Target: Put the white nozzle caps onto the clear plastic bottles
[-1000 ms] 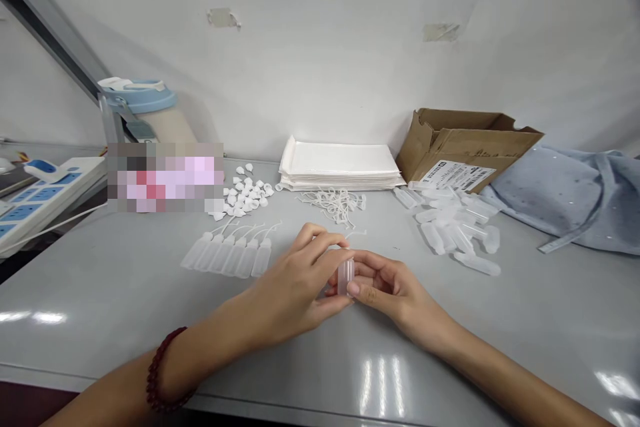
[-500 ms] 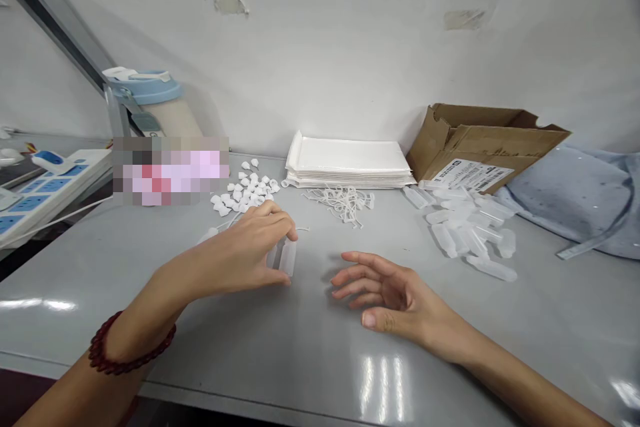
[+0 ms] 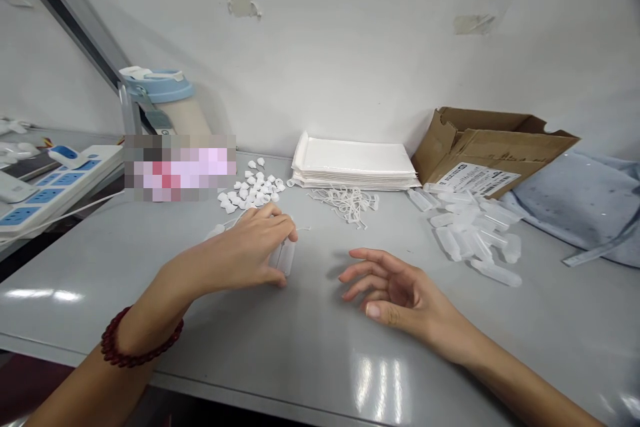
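- Left hand (image 3: 245,247) and the clear bottle (image 3: 287,259) now sit well to the left of where both hands met a second ago; the right hand (image 3: 400,287) is apart from them.
- The left hand is partly closed, arched over the bottle, thumb at its base and fingers at its top. Whether the bottle bears on the surface (image 3: 320,347), I cannot tell.
- The right hand holds nothing; its fingers are loosely curled, the thumb well apart.
- Just left of the bottle stand or lie other bottles (image 3: 215,232), mostly hidden under the left hand and wrist.
- What could go wrong: a sideways nudge from the palm or wrist could push those bottles askew. A fingertip could catch the thin pale tail (image 3: 303,229) by the bottle's top and drag it along.
- Lifting the fingers unevenly could tip or roll the bottle.
- Edges and room: plain surface separates the hands and continues toward the front edge, so the easiest way out for the left hand looks to be rightward or toward the body.
- Behind it, the white caps (image 3: 255,190) and the pile of thin strips (image 3: 347,203) narrow the space; the loose bottles (image 3: 475,227) lie beyond the right hand.
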Tool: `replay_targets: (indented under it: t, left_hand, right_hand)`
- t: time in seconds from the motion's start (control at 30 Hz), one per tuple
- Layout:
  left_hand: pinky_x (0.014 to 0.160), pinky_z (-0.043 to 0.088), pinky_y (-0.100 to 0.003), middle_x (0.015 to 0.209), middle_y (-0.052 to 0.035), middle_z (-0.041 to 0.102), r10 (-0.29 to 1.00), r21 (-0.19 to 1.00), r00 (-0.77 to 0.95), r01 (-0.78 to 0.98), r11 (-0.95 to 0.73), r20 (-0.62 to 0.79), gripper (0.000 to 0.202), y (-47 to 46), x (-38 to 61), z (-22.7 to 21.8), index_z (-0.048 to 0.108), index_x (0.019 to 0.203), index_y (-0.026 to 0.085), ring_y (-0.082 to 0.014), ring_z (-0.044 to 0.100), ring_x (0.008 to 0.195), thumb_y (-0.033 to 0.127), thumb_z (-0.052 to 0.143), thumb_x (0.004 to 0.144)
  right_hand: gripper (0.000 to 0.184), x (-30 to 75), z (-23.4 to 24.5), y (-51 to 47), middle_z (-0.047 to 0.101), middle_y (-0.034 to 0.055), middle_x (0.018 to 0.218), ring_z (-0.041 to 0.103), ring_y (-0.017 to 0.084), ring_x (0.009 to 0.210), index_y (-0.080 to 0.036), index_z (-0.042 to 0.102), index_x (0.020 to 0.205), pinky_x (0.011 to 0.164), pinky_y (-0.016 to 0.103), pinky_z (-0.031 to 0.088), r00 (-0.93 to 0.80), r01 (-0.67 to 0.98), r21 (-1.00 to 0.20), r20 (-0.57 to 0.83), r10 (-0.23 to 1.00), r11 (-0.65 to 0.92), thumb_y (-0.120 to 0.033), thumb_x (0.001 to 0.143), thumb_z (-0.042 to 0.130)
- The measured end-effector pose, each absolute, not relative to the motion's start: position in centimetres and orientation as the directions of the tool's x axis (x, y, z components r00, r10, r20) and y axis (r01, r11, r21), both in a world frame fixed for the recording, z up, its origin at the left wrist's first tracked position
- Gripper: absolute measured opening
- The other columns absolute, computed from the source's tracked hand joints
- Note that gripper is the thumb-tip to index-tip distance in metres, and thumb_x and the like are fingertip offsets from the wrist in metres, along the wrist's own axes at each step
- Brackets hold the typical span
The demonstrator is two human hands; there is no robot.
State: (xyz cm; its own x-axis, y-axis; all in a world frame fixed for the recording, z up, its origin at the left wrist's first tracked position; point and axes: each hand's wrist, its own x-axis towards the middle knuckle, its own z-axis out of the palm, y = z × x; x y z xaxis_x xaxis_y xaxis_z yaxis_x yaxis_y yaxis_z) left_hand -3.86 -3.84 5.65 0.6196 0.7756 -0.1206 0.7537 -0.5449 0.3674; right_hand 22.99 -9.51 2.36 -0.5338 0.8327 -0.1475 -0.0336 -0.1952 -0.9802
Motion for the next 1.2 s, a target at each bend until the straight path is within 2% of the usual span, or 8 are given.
replay_targets:
  t: [0.2,0.53,0.67,0.73,0.8,0.93,1.07,1.2]
  left_hand:
    - [0.085,0.041,-0.034,0.104,-0.0030,0.061,0.760,0.390,0.644,0.724,-0.569,-0.088,0.033,-4.0,-4.0,5.7,0.059,0.099,0.024,-0.0254,0.046,0.108,0.039,0.071,0.073]
    - [0.089,0.041,-0.036,0.111,-0.0017,0.061,0.753,0.373,0.642,0.740,-0.560,-0.143,0.029,-3.9,-4.1,5.7,0.058,0.101,0.025,-0.0262,0.043,0.114,0.034,0.068,0.076]
    - [0.088,0.042,-0.035,0.112,-0.0013,0.060,0.751,0.389,0.639,0.742,-0.545,-0.167,0.031,-4.0,-4.1,5.8,0.058,0.103,0.026,-0.0260,0.042,0.115,0.035,0.069,0.075]
    - [0.087,0.043,-0.035,0.114,-0.0017,0.059,0.750,0.400,0.642,0.736,-0.546,-0.158,0.033,-4.0,-4.2,5.7,0.057,0.104,0.026,-0.0258,0.042,0.116,0.039,0.069,0.076]
    - [0.087,0.043,-0.035,0.116,-0.0030,0.058,0.749,0.404,0.649,0.725,-0.558,-0.130,0.038,-3.9,-4.1,5.6,0.056,0.108,0.026,-0.0257,0.043,0.116,0.046,0.066,0.078]
    - [0.083,0.045,-0.035,0.117,-0.0053,0.056,0.751,0.414,0.659,0.695,-0.588,-0.039,0.044,-3.7,-3.6,5.2,0.055,0.112,0.025,-0.0252,0.045,0.112,0.055,0.059,0.081]
    - [0.079,0.047,-0.035,0.113,-0.0058,0.057,0.761,0.419,0.648,0.681,-0.600,0.037,0.036,-3.7,-2.7,4.8,0.056,0.107,0.023,-0.0252,0.044,0.112,0.053,0.054,0.086]
    - [0.070,0.048,-0.030,0.111,-0.0059,0.057,0.772,0.426,0.630,0.677,-0.601,0.087,0.031,-3.8,-2.1,4.5,0.056,0.104,0.023,-0.0243,0.044,0.112,0.050,0.051,0.089]
  right_hand:
    - [0.050,23.1,2.6,-9.3,0.061,0.0094,0.114,0.064,0.020,0.092,-0.025,0.047,0.124,0.085,0.043,0.051,-0.487,-0.035,-0.984,-0.133,0.863,-0.172,-0.032,0.080,0.070]
    - [0.047,23.7,3.0,-9.0,0.063,0.0092,0.111,0.066,0.020,0.088,-0.025,0.047,0.122,0.080,0.041,0.054,-0.430,-0.003,-0.996,-0.079,0.899,-0.089,-0.034,0.081,0.068]
    - [0.042,24.7,2.4,-8.0,0.063,0.0097,0.111,0.065,0.022,0.092,-0.026,0.044,0.124,0.079,0.042,0.055,-0.313,0.255,-0.956,0.059,0.948,0.144,-0.035,0.086,0.060]
    - [0.039,25.6,1.8,-7.0,0.063,0.0115,0.112,0.061,0.026,0.103,-0.024,0.046,0.123,0.086,0.046,0.051,-0.253,0.533,-0.767,0.257,0.933,0.356,-0.034,0.088,0.057]
    - [0.035,26.6,1.2,-5.7,0.060,0.0161,0.117,0.053,0.031,0.113,-0.018,0.050,0.121,0.094,0.051,0.044,-0.304,0.764,-0.427,0.422,0.854,0.483,-0.033,0.089,0.053]
    - [0.052,28.6,0.4,-3.5,0.052,0.0246,0.131,0.039,0.042,0.127,-0.005,0.045,0.129,0.096,0.059,0.039,-0.281,0.954,0.015,0.396,0.874,0.300,-0.040,0.091,0.049]
    - [0.052,29.4,-0.1,-2.7,0.046,0.0226,0.140,0.029,0.046,0.132,-0.008,0.049,0.128,0.094,0.069,0.030,-0.251,0.959,0.216,0.339,0.907,0.184,-0.047,0.095,0.039]
    - [0.049,29.4,-0.4,-2.3,0.046,0.0230,0.139,0.027,0.044,0.133,-0.009,0.059,0.115,0.096,0.072,0.024,-0.236,0.952,0.260,0.295,0.926,0.160,-0.047,0.096,0.034]
